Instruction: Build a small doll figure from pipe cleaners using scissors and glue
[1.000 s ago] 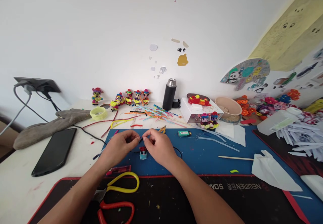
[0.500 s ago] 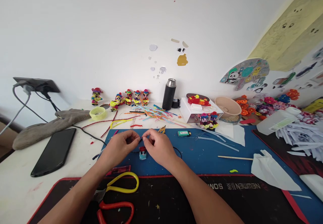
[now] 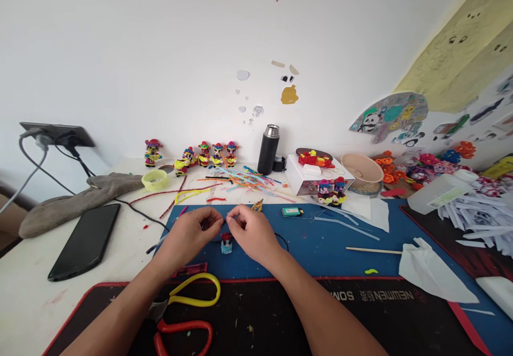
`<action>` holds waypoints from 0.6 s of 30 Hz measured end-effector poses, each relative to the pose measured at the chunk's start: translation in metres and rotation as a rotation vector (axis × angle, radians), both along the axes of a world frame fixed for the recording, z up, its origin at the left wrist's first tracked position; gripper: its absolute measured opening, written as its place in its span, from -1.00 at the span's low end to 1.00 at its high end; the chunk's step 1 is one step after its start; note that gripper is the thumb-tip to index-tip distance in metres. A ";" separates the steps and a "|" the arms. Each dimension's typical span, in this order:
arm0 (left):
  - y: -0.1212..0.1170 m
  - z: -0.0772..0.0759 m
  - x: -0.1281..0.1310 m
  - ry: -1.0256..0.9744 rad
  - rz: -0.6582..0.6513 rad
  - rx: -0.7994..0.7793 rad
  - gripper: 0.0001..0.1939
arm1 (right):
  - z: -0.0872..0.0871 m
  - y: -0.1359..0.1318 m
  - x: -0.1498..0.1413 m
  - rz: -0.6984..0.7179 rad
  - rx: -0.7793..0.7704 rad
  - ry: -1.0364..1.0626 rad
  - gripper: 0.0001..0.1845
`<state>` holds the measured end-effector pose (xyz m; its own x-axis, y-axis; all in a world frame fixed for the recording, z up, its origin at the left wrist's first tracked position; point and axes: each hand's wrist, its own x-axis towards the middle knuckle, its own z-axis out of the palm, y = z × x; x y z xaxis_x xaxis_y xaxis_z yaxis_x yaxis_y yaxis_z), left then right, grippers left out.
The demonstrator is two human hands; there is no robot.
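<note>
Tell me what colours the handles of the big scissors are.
One yellow handle, one red handle; the head view shows both.

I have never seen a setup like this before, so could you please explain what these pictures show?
There is no machine here: a person works with two bare hands. Every picture comes from one camera worn on the head, looking forward and down.

The left hand and right hand meet over a blue mat, fingertips pinched; whatever is between them is too small to make out. Just below them is a small figure in red and light blue.

Nearer the camera, scissors with one yellow and one red handle lie on a black mat. A phone lies at left. Farther back are colourful figures, thin coloured strips, a black flask and a white box.
</note>
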<state>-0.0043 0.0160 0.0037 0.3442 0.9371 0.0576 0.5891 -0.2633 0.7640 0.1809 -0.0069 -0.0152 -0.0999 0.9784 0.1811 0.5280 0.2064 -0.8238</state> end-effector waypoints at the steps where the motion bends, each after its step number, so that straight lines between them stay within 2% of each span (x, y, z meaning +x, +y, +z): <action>1: 0.000 0.000 0.000 0.002 0.003 0.004 -0.73 | 0.000 0.000 0.000 0.002 -0.006 0.011 -0.90; 14: -0.002 -0.004 0.000 0.014 0.033 0.067 -0.74 | 0.000 0.000 -0.002 0.010 -0.109 0.129 -0.92; 18: -0.001 -0.001 -0.001 -0.029 0.031 0.036 -0.69 | 0.000 0.000 -0.002 0.009 -0.128 0.185 -0.92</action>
